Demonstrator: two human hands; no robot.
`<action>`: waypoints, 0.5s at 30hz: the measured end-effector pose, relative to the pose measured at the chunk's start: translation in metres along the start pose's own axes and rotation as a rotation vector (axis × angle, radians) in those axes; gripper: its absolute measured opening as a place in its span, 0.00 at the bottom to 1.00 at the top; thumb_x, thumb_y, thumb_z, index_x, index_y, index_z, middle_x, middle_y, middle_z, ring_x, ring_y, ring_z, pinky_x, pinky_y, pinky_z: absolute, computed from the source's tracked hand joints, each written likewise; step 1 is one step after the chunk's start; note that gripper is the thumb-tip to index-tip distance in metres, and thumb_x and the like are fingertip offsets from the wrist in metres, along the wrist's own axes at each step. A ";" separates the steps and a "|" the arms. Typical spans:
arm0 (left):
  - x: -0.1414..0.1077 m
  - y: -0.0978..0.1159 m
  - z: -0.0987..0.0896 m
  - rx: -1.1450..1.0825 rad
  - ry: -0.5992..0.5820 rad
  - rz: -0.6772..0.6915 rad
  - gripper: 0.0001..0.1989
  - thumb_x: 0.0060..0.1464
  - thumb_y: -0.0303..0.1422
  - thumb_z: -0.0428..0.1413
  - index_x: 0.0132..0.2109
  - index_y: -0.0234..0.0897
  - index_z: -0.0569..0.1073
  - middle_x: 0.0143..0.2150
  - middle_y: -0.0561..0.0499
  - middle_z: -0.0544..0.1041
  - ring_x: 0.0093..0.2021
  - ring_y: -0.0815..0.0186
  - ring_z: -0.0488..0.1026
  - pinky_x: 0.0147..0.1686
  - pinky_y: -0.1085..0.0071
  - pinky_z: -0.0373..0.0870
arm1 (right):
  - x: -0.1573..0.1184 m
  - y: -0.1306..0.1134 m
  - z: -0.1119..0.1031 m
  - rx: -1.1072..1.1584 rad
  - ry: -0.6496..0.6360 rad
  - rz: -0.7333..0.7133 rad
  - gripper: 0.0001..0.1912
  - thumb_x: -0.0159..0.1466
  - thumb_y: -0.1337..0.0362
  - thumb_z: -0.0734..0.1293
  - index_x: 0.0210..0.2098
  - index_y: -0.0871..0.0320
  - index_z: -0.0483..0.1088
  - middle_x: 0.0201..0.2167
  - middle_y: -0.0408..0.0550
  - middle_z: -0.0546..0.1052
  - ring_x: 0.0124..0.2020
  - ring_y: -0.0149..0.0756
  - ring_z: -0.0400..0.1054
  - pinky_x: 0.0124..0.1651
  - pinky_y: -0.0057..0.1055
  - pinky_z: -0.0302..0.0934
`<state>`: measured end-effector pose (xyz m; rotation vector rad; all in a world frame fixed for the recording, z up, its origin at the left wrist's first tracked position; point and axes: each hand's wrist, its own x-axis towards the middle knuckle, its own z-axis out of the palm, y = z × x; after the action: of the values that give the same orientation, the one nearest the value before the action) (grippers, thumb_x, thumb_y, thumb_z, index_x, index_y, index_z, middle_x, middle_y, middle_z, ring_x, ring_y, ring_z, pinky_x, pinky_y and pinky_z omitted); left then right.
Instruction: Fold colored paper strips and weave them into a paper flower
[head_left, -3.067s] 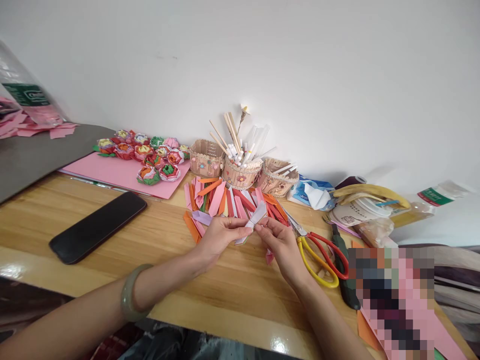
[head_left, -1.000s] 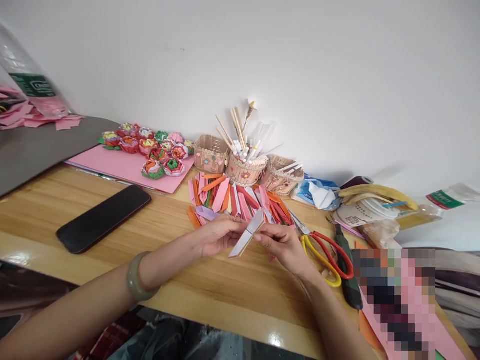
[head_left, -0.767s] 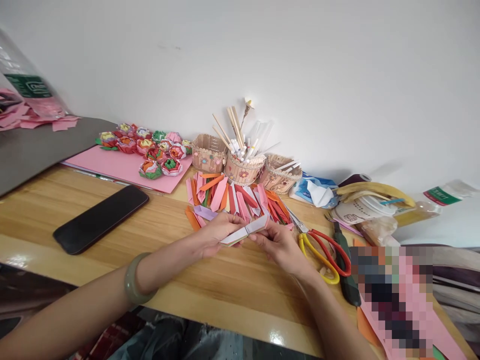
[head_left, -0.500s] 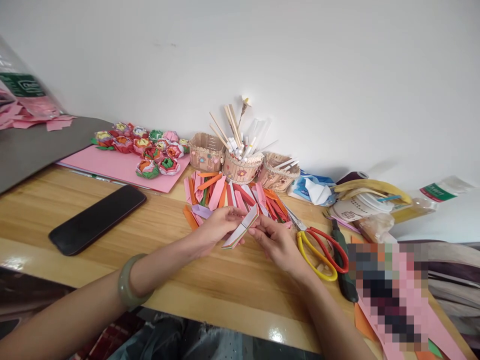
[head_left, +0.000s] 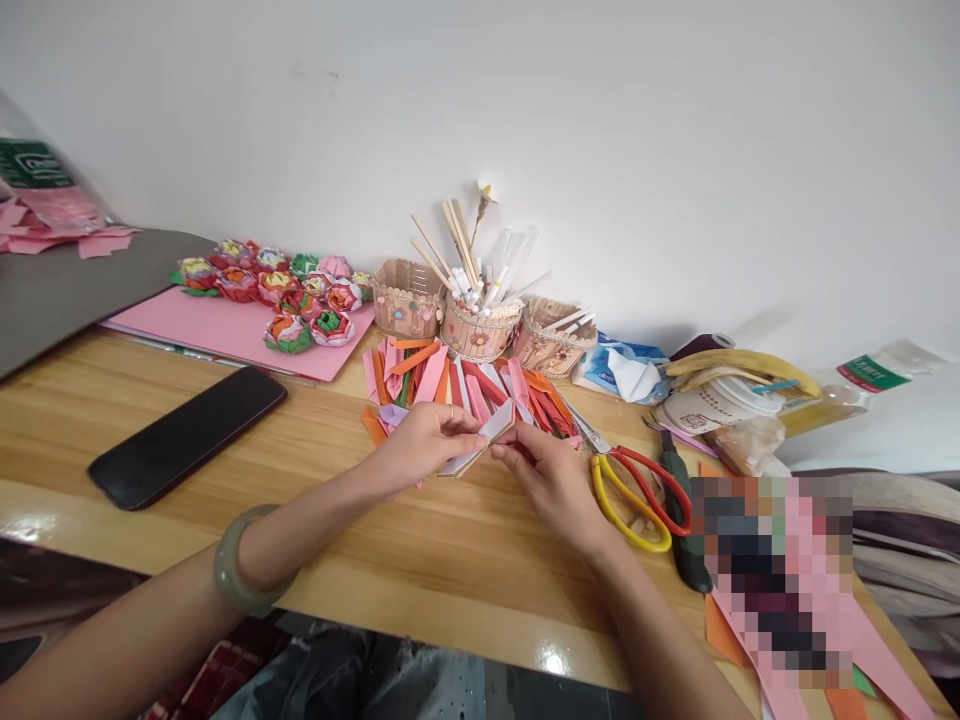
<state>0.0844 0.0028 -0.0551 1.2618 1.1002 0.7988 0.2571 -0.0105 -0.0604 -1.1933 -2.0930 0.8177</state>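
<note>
Paper (head_left: 499,421) slants above the desk (head_left: 420,570), clamped by the left hand (head_left: 420,440) with its fingers near the middle and by the right hand's (head_left: 553,484) fingers at its right edge; strips (head_left: 431,374) lie far side.

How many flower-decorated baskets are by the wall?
3, in a row behind the folded paper strips: the left basket, the middle basket with wooden sticks standing in it, and the right basket, next to the blue tissue pack. None seems hidden.
</note>
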 end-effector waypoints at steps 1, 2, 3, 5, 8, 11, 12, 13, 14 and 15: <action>-0.001 0.002 0.000 0.005 0.005 -0.033 0.05 0.43 0.30 0.56 0.28 0.33 0.75 0.20 0.55 0.70 0.20 0.73 0.63 0.17 0.78 0.54 | 0.000 0.000 0.000 -0.003 -0.001 -0.007 0.07 0.63 0.64 0.59 0.31 0.58 0.66 0.27 0.44 0.71 0.28 0.32 0.63 0.32 0.27 0.56; -0.002 0.004 -0.001 0.004 0.012 -0.068 0.05 0.43 0.30 0.56 0.28 0.33 0.74 0.20 0.55 0.69 0.20 0.73 0.62 0.16 0.79 0.52 | 0.000 0.000 -0.001 -0.013 0.010 -0.023 0.07 0.63 0.64 0.59 0.32 0.57 0.66 0.28 0.45 0.71 0.29 0.32 0.64 0.33 0.27 0.57; -0.003 0.006 -0.001 -0.003 0.016 -0.101 0.05 0.43 0.30 0.55 0.28 0.33 0.73 0.20 0.55 0.69 0.19 0.74 0.62 0.15 0.79 0.50 | 0.001 0.000 -0.002 -0.031 0.039 -0.050 0.06 0.63 0.65 0.59 0.33 0.57 0.67 0.30 0.46 0.71 0.29 0.32 0.64 0.33 0.27 0.58; -0.004 0.008 -0.001 -0.037 0.002 -0.153 0.04 0.44 0.30 0.55 0.28 0.33 0.72 0.20 0.56 0.68 0.18 0.75 0.60 0.14 0.80 0.49 | 0.001 0.000 -0.003 -0.087 0.119 -0.134 0.05 0.62 0.66 0.60 0.36 0.57 0.67 0.34 0.48 0.71 0.31 0.33 0.65 0.34 0.28 0.59; -0.004 0.008 -0.001 -0.134 -0.037 -0.191 0.03 0.45 0.28 0.54 0.27 0.32 0.71 0.19 0.57 0.67 0.17 0.77 0.58 0.15 0.80 0.50 | 0.000 0.001 -0.004 -0.206 0.205 -0.277 0.06 0.61 0.70 0.60 0.35 0.57 0.67 0.36 0.50 0.69 0.37 0.35 0.65 0.36 0.29 0.61; -0.001 0.002 -0.002 -0.277 -0.085 -0.185 0.04 0.43 0.28 0.56 0.25 0.31 0.70 0.18 0.57 0.66 0.17 0.77 0.59 0.17 0.78 0.53 | -0.003 0.004 -0.002 -0.370 0.230 -0.375 0.08 0.60 0.73 0.59 0.34 0.57 0.66 0.36 0.50 0.69 0.36 0.34 0.66 0.32 0.28 0.61; 0.000 0.000 -0.003 -0.330 -0.106 -0.186 0.04 0.42 0.28 0.57 0.24 0.31 0.70 0.18 0.56 0.66 0.18 0.76 0.60 0.18 0.78 0.54 | -0.004 0.006 -0.001 -0.435 0.242 -0.412 0.08 0.60 0.73 0.59 0.35 0.56 0.66 0.36 0.50 0.69 0.35 0.33 0.66 0.31 0.28 0.61; 0.001 -0.002 -0.003 -0.381 -0.135 -0.191 0.05 0.41 0.28 0.58 0.23 0.30 0.70 0.18 0.56 0.67 0.18 0.76 0.61 0.19 0.77 0.55 | -0.004 0.008 0.000 -0.496 0.261 -0.455 0.07 0.60 0.73 0.60 0.35 0.56 0.66 0.36 0.49 0.70 0.34 0.33 0.66 0.31 0.27 0.61; 0.002 -0.004 -0.004 -0.427 -0.169 -0.201 0.05 0.40 0.28 0.58 0.23 0.30 0.70 0.18 0.55 0.67 0.18 0.76 0.62 0.20 0.77 0.56 | -0.005 0.009 0.000 -0.547 0.285 -0.501 0.07 0.59 0.73 0.61 0.36 0.57 0.66 0.35 0.49 0.71 0.34 0.32 0.67 0.31 0.27 0.61; 0.002 -0.005 -0.004 -0.463 -0.205 -0.215 0.05 0.40 0.28 0.59 0.23 0.30 0.70 0.18 0.54 0.68 0.19 0.75 0.63 0.20 0.77 0.57 | -0.005 0.010 0.001 -0.585 0.307 -0.543 0.07 0.59 0.72 0.63 0.37 0.57 0.66 0.34 0.49 0.71 0.33 0.32 0.67 0.31 0.26 0.61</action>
<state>0.0804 0.0054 -0.0603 0.7999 0.8082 0.6930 0.2642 -0.0111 -0.0696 -0.8600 -2.2841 -0.2288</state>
